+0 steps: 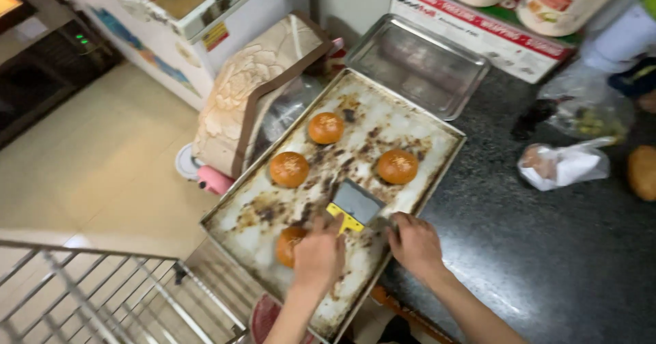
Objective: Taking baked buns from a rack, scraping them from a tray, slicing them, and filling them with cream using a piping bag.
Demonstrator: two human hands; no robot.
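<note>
Scraper: a flat tool with a wide grey metal blade and a short yellow handle [352, 209], lying low over the near half of the baking tray, blade pointing away from the person.
Left hand: the left hand [318, 254] is closed around the yellow handle, fingers curled, seen from the back.
Right hand: the right hand [414, 243] rests at the tray's right edge, just beside the blade; its fingers are bent, but whether they grip the tray edge cannot be told.
Baking tray: a large rectangular metal tray [273, 211], set at an angle on the counter, its surface pale and blotched with dark burnt patches and brown stains.
Buns: four round, golden-brown glazed buns sit on the tray, well apart from each other. One [326, 127] lies toward the far end, one [289, 169] toward the left, one [398, 166] toward the right, and one [288, 243] sits just beside the left hand, partly hidden by it.
Smaller tray: a clean, shiny steel tray [417, 64] lies beyond the baking tray's far corner.
Counter: a dark speckled stone counter [540, 248] holds both trays.
Bags: a knotted white plastic bag [564, 164] lies on the counter to the right, with a clear bag [588, 105] behind it.
Rack: a metal wire rack [102, 296] shows at lower left, over a pale tiled floor.
</note>
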